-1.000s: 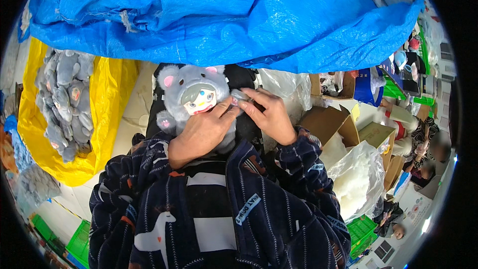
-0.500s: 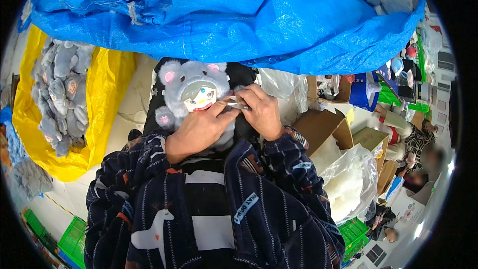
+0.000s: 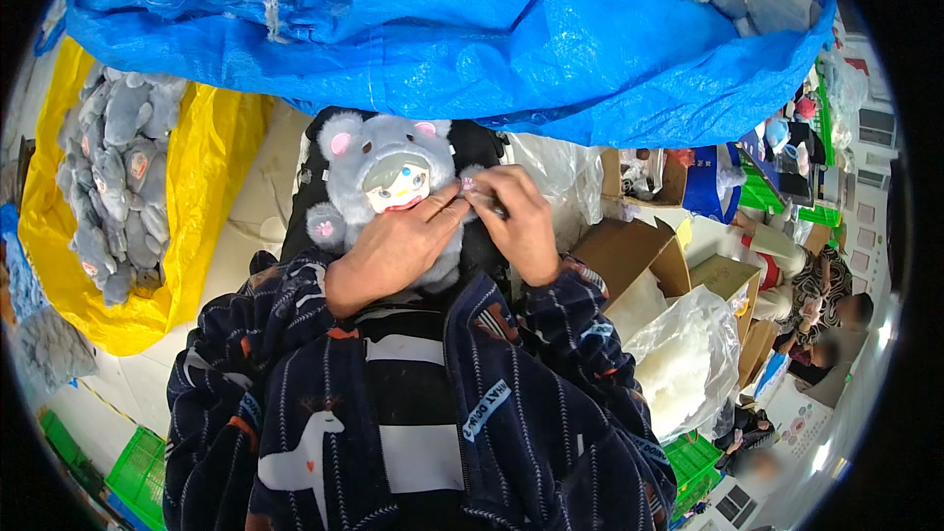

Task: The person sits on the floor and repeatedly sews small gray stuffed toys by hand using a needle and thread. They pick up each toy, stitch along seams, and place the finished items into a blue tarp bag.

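One grey bear-suited plush doll (image 3: 398, 182) lay face-up in the head view, the blue sack (image 3: 442, 49) on its far side. Half a second earlier, a shiny strip showed between the left hand (image 3: 393, 251) and the right hand (image 3: 519, 221); now it was out of sight and the pink-padded right paw (image 3: 469, 183) showed, so the work seemed centred there. The right hand's fingers were curled nearly closed around a small dark object (image 3: 501, 208); the left rested across the doll's body, fingertips by that paw, and whether they pinched I could not tell.
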A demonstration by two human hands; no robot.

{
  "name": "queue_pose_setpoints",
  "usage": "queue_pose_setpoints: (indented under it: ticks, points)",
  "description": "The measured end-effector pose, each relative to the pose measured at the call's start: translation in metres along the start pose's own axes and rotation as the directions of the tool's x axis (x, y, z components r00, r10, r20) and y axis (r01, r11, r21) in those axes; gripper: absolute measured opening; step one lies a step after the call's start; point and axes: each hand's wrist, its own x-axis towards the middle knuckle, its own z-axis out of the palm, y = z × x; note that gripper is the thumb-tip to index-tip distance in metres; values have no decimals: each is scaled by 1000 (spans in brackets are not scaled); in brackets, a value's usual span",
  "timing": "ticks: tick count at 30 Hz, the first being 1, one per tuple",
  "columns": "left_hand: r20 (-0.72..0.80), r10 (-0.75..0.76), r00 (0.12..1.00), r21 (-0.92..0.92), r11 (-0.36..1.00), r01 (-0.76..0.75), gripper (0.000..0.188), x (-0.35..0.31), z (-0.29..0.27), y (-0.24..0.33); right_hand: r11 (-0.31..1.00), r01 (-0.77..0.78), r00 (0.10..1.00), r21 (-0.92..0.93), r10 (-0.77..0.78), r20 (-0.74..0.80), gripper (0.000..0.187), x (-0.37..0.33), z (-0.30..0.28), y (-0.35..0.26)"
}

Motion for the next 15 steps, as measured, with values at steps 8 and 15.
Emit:
queue_pose_setpoints:
  ticks: [8, 15]
  points:
    - [-19, 13, 1000, 23, 1000, -13, 33, -1, 0, -3, 932, -265, 957, -246, 224, -182, 10, -21, -7, 31]
    - [13, 0, 1000, 28, 1000, 0, 33, 0, 0, -2, 993, -42, 998, -112, 38, -40, 24, -1, 5, 4]
